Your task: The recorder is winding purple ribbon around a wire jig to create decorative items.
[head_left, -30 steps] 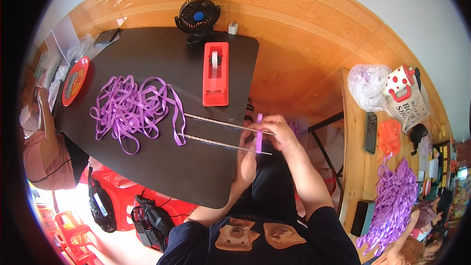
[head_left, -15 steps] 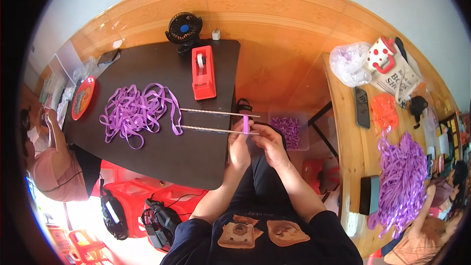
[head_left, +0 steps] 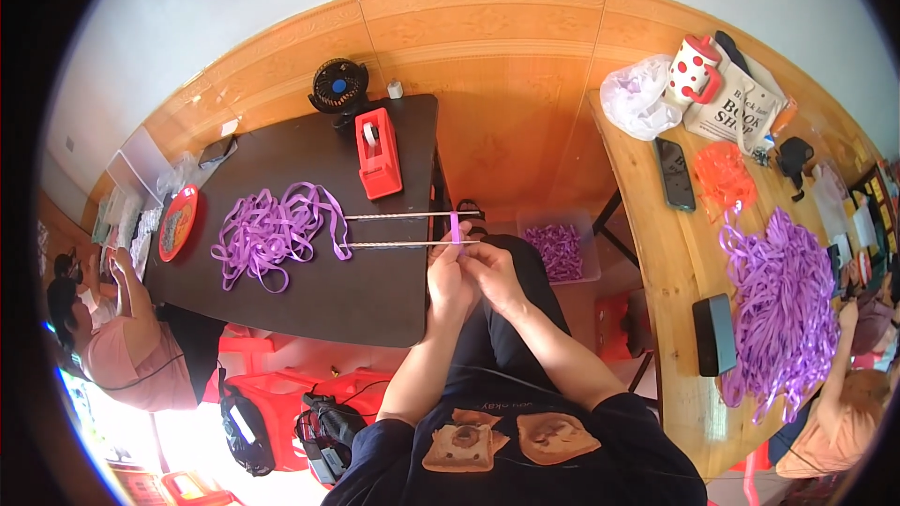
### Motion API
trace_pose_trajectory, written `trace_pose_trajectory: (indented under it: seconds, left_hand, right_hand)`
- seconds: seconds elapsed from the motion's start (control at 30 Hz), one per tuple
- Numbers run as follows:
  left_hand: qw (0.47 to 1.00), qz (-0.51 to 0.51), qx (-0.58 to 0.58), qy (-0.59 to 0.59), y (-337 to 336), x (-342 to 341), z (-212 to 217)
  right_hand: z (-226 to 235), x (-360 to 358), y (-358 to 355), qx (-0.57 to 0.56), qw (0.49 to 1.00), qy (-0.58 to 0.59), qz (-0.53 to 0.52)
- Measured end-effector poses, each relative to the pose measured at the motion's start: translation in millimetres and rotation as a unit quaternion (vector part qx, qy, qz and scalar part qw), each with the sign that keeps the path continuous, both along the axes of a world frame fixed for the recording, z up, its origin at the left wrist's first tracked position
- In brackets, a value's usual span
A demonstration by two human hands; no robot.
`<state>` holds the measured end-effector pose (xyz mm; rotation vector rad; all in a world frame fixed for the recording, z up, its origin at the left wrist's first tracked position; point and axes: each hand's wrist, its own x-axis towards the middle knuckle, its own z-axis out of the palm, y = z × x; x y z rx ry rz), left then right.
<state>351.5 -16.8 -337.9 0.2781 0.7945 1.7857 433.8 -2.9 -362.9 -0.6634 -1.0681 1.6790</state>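
Two thin parallel rods (head_left: 403, 215) reach out past the right edge of the dark table. A purple ribbon (head_left: 456, 228) crosses both near their free ends. Below it, my left hand (head_left: 452, 279) is closed, its fingertips pinching the ribbon by the nearer rod. Beside it my right hand (head_left: 497, 276) is also closed, thumb and forefinger pressed together at that rod's tip; what they hold is too small to make out. More ribbon lies in a loose purple pile (head_left: 267, 239) on the dark table, one loop reaching the rods' far ends.
On the dark table (head_left: 319, 309) stand a red tape dispenser (head_left: 379, 164), a black fan (head_left: 339, 89) and a red plate (head_left: 178, 223). A bin of purple pieces (head_left: 560, 251) sits below. The wooden table (head_left: 670, 319) bears a large ribbon heap (head_left: 780, 309) and a phone (head_left: 674, 173). People sit at both sides.
The view has shifted a little. My right hand's fingers have drawn in closer to my left hand and pressed together at the nearer rod's tip. The ribbon still crosses the rods.
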Motion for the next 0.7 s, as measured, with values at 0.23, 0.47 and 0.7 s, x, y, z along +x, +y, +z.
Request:
trace_pose_trajectory:
  seconds: [0.23,0.47,0.7]
  left_hand:
    - [1.0,-0.01,-0.009,0.015,-1.5,-0.3,2.5]
    - [0.999,-0.03,0.012,0.032,-12.7,-0.6,-5.0]
    - [1.0,-0.01,-0.026,-0.015,-34.9,9.3,40.6]
  right_hand:
    - [-1.8,-8.9,-4.7,0.062,0.991,-0.08,-0.087]
    - [-0.8,-10.2,-10.1,0.004,0.999,-0.001,-0.045]
    - [34.9,-7.9,-18.1,-0.094,0.995,0.022,-0.033]
